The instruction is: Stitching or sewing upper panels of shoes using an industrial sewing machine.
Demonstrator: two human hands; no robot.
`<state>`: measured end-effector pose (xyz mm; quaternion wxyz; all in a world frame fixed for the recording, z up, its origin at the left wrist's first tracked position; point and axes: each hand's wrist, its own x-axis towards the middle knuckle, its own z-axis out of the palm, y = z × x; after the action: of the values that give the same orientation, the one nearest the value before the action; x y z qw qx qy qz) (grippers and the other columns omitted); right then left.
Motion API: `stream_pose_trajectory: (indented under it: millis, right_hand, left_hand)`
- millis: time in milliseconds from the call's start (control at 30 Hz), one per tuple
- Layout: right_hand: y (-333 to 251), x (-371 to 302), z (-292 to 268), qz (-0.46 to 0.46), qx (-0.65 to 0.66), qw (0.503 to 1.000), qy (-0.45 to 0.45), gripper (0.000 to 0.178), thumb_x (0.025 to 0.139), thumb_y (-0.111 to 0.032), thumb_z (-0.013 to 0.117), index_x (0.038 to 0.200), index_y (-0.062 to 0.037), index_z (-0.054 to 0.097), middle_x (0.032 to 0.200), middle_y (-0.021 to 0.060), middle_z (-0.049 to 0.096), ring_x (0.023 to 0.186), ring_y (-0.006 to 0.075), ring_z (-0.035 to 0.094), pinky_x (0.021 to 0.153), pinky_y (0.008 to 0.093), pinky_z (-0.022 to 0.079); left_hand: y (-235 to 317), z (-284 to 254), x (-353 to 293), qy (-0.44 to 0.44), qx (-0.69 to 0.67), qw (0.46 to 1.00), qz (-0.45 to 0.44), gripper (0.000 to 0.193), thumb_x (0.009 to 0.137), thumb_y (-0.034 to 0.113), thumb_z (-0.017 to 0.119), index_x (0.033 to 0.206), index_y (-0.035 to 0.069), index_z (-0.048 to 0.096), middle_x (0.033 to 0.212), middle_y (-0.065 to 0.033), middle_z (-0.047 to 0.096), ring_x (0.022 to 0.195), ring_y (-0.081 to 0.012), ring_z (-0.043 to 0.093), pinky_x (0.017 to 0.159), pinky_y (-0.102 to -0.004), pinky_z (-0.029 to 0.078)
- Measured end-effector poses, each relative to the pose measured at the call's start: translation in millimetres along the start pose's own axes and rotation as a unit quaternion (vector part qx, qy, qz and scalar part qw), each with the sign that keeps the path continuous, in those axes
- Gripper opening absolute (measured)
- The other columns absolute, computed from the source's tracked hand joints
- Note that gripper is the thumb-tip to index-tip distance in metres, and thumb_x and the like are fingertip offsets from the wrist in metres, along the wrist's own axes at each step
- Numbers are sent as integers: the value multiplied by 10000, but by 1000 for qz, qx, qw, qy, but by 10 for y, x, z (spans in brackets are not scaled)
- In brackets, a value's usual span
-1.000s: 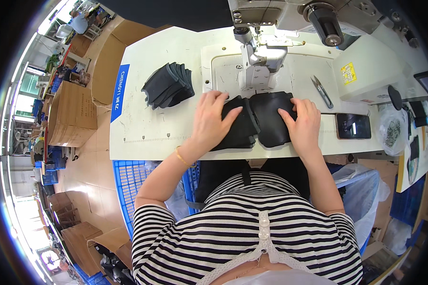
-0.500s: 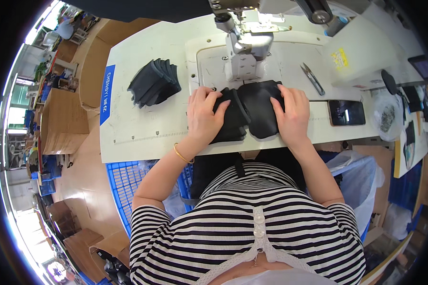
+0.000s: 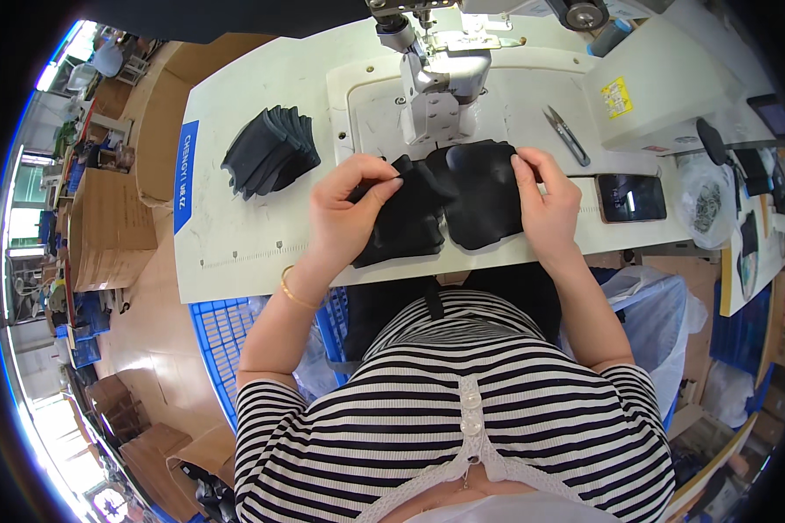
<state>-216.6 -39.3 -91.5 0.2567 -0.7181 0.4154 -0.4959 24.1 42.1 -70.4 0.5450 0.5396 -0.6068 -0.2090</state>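
Observation:
Two batches of black cut pieces lie side by side at the table's front edge, below the sewing machine (image 3: 443, 100). My left hand (image 3: 347, 209) pinches the upper left edge of a piece lifted from the left stack of black pieces (image 3: 401, 231), thumb against forefinger. Beneath it, the stack's lower edges look staggered. My right hand (image 3: 549, 205) pinches the upper right corner of the right black piece (image 3: 484, 200), which is broad with rounded corners. Its left edge meets the lifted piece just under the machine's post. Whether the two overlap there I cannot tell.
A fanned stack of black pieces (image 3: 275, 152) rests on the table's left. Thread snips (image 3: 567, 138) and a phone (image 3: 631, 199) lie to the right, beside a clear bag (image 3: 705, 200). A blue plastic basket (image 3: 221, 336) stands below the table's left front edge.
Both hands have gone from lying over the black pieces to pinching their outer upper edges. The left hand has moved left, raising a piece's edge. The view has shifted slightly.

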Motion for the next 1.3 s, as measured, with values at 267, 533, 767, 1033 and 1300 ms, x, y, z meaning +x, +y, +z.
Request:
stream_pose_trajectory:
  millis: [267, 533, 767, 1033, 1300]
  right_hand:
    - [-654, 116, -9, 61, 229, 963, -131, 124, 941, -46, 625, 1049, 13, 639, 852, 85, 693, 774, 91, 644, 694, 232, 508]
    - [-693, 94, -86, 98, 255, 949, -159, 133, 948, -48, 611, 1056, 28, 627, 870, 83, 702, 782, 83, 645, 698, 235, 513]
    - [-695, 85, -85, 110, 247, 950, -159, 143, 943, -60, 625, 1052, 33, 625, 831, 66, 690, 735, 61, 616, 656, 216, 499]
    - [-758, 47, -27, 100, 257, 955, -110, 119, 923, -57, 654, 997, 34, 633, 782, 63, 681, 668, 62, 607, 609, 210, 490]
    - [-777, 28, -6, 68, 255, 961, -87, 104, 914, -30, 655, 991, 35, 632, 800, 74, 689, 702, 73, 634, 636, 218, 512]
  left_hand:
    - [664, 13, 252, -73, -46, 996, 12, 103, 797, -67, 725, 857, 1, 675, 954, -49, 652, 876, -111, 594, 770, -232, 460]
    - [648, 76, 246, -61, -94, 990, -80, 80, 807, -58, 721, 843, -9, 669, 923, -65, 669, 855, -113, 605, 770, -232, 476]
    - [663, 113, 250, -41, -101, 990, -85, 88, 805, -67, 725, 848, -19, 666, 915, -68, 667, 843, -107, 603, 751, -225, 474]
    - [701, 157, 230, -13, -84, 995, -48, 97, 806, -57, 730, 876, -13, 679, 900, -48, 663, 823, -90, 601, 736, -222, 482]
    - [811, 208, 285, -44, -47, 997, -36, 125, 828, -41, 718, 949, -10, 706, 854, -27, 650, 792, -80, 594, 715, -215, 477]
